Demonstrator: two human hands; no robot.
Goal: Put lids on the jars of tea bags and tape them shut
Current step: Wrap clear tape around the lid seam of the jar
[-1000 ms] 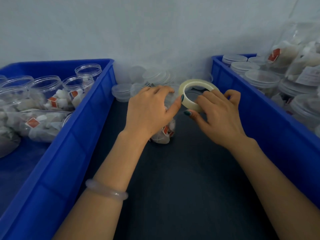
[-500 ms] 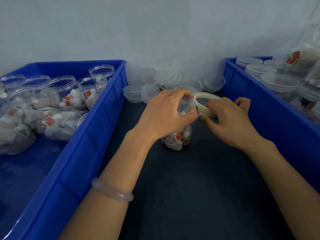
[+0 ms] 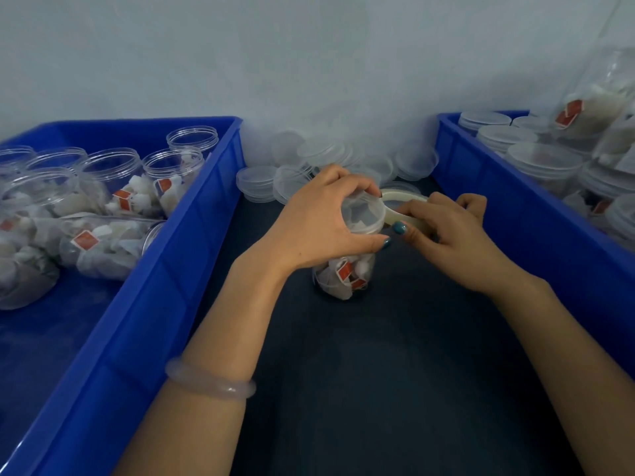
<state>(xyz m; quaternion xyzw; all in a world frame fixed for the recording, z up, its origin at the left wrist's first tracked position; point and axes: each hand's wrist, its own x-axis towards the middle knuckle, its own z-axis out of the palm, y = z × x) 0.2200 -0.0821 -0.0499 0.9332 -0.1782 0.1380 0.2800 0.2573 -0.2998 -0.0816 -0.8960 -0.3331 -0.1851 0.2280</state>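
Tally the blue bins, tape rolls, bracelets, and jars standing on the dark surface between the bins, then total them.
blue bins: 2 (left bin, right bin)
tape roll: 1
bracelet: 1
jar standing between the bins: 1
total: 5

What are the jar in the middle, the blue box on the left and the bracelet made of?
The jar looks like clear plastic: the tea bags show through it. The blue box looks like hard, slightly shiny moulded plastic. The bracelet is milky, smooth and half see-through, maybe stone or glass; I cannot tell which.
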